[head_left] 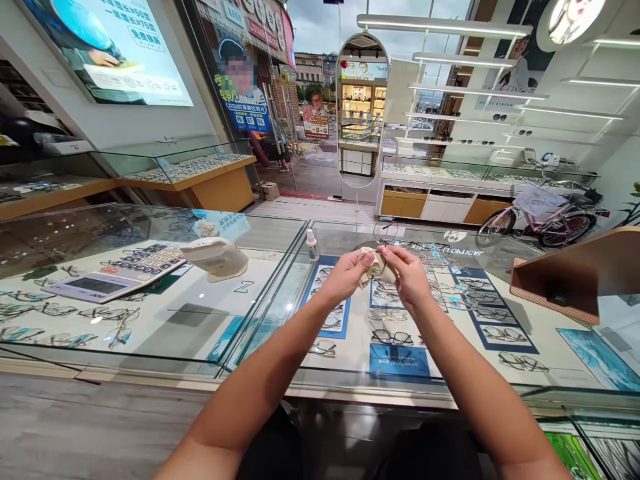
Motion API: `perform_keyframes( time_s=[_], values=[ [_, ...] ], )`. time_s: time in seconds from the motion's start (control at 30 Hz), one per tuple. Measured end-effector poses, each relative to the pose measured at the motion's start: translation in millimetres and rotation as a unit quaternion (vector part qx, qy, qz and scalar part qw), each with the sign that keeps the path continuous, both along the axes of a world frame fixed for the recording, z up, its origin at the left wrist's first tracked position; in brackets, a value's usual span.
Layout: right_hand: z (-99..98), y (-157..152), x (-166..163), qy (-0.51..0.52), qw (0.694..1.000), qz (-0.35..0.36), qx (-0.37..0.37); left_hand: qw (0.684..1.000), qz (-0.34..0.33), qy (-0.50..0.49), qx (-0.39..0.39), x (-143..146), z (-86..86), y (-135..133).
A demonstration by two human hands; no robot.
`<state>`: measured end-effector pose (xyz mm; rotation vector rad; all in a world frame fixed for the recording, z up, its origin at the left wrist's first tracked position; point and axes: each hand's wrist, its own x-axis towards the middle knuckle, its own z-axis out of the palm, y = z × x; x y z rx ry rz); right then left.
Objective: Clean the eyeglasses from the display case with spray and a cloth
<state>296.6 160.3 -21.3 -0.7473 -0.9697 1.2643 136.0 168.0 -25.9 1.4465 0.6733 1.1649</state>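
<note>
Both my hands are raised over a glass display counter (280,267). My left hand (345,277) pinches a small pale cloth (369,272) wrapped against a pair of glasses (379,265). My right hand (409,275) grips the same glasses from the other side, fingers closed on the frame. The lens is partly hidden by the cloth and fingers. Under the glass lie several eyeglass frames (391,337) on blue and white mats.
A small spray bottle (313,245) stands on the counter just left of my hands. Further left lie a calculator (117,270) and a white device (217,257). A wooden stand (575,280) sits at right. A pink bicycle (537,223) leans by the far shelves.
</note>
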Motion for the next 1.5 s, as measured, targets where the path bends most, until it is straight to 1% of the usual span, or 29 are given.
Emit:
perform_keyframes(
  time_s=[0.1,0.17,0.27,0.37,0.47,0.53,0.63,0.7,0.73,0.93,1.0,1.07,1.17,1.3,1.4,1.5],
  values=[
    [2.9,0,0,0.014,1.0,-0.009,-0.014,0.999,-0.039,0.02,-0.006,-3,0.4,0],
    [4.5,-1,-1,0.018,1.0,-0.001,-0.021,0.999,-0.038,0.026,-0.001,-2,-0.3,-1],
    [4.6,-3,-3,0.006,1.0,0.018,-0.015,1.0,0.0,0.015,0.02,2,-2.8,-1],
    [2.7,-3,-4,-0.012,1.0,0.02,0.001,0.999,0.037,0.006,0.031,6,-5.8,2],
    [2.0,-1,-2,-0.009,1.0,0.017,-0.006,0.998,0.046,0.009,0.035,5,-6.9,4],
    [3.1,1,1,0.007,1.0,0.01,-0.021,0.999,0.022,0.011,0.035,3,-6.4,5],
    [5.1,2,3,0.02,0.999,-0.005,-0.034,0.999,-0.04,0.014,0.022,1,-4.9,4],
    [5.2,1,2,0.017,0.999,-0.008,-0.029,0.998,-0.051,0.017,0.018,1,-4.5,2],
    [4.7,1,1,0.015,1.0,-0.006,-0.024,0.999,-0.039,0.018,0.021,1,-4.7,2],
    [0.4,-4,-8,-0.012,1.0,0.013,0.016,0.995,0.083,0.015,0.047,6,-8.1,2],
    [0.0,-4,-9,-0.019,0.999,0.008,0.028,0.991,0.113,0.026,0.06,6,-8.0,2],
    [0.0,-4,-9,-0.018,0.999,-0.004,0.032,0.989,0.126,0.035,0.067,6,-7.1,2],
    [0.8,-3,-8,-0.01,0.999,-0.018,0.028,0.993,0.104,0.022,0.05,7,-5.6,2],
    [2.5,-1,-4,0.018,1.0,-0.007,-0.011,0.999,0.03,-0.024,-0.006,9,-6.5,2],
    [1.9,3,-1,0.036,0.998,-0.006,-0.043,0.999,-0.018,-0.033,-0.027,9,-9.1,3],
    [-0.8,6,0,0.027,0.999,0.001,-0.036,0.999,-0.025,-0.03,-0.024,8,-10.6,4]
  ],
)
